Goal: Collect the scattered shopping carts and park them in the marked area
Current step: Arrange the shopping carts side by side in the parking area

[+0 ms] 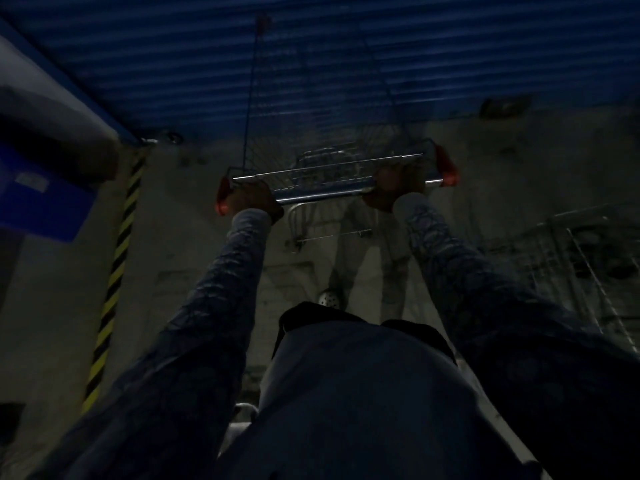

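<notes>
Firmly, left hand (254, 202) and right hand (394, 188) curled round the handle (322, 195); the cart (322, 147) stretched away toward 12 o'clock.

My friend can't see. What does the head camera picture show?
The left hand and right hand grip the handle of a shopping cart in the dark. A blue wall is ahead; a yellow-black striped strip runs down the left.

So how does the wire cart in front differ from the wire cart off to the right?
The silver wire shopping cart in front is gripped at its handle bar by the left hand and right hand; the wire cart at the right stands untouched. The front cart shows red handle end caps; the right cart's handle is out of sight. Both are metal mesh.
</notes>
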Demonstrator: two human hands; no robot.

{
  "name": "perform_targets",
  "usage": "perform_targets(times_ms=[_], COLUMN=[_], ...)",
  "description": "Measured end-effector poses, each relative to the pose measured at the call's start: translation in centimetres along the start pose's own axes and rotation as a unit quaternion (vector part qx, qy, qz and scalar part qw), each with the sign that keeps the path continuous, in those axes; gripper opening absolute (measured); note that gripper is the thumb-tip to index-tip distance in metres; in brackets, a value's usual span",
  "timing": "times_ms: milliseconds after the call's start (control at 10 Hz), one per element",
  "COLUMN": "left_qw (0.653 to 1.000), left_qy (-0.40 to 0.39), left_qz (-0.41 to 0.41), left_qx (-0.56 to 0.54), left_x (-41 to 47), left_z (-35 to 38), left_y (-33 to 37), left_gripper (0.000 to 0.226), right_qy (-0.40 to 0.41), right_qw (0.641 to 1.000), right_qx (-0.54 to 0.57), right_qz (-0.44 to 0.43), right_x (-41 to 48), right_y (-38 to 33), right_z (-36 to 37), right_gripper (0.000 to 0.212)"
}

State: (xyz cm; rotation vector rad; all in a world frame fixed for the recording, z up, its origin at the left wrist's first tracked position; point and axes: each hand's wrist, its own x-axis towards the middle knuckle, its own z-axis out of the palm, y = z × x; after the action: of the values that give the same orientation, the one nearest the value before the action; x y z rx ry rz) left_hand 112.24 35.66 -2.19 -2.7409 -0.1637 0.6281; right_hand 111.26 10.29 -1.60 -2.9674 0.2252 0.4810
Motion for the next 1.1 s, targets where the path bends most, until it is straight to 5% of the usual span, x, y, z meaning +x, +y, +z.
perform_targets(times_ms=[300,800,1100], left_qw=[0.998,0.995,0.995], left_qy=[0.054,0.078,0.083], left_qz=[-0.008,0.023,0.036], left_qx=[0.009,-0.058,-0.047], left_x=[-10.4,-33.1,-48.5], left_z=[5.0,14.4,22.6], left_y=[2.9,3.7,1.2], left_gripper=[0.063,0.052,0.057], right_qy=[-0.016,-0.004,0.021], right_qw=[0.999,0.998,0.999], right_qx=[0.007,-0.055,-0.03], right_qz=[-0.04,-0.034,-0.022], right_x=[-10.9,-32.2,-50.6], right_y=[6.2,12.5,13.2], right_z=[2.7,9.6,14.0], right_gripper=[0.047,0.067,0.052])
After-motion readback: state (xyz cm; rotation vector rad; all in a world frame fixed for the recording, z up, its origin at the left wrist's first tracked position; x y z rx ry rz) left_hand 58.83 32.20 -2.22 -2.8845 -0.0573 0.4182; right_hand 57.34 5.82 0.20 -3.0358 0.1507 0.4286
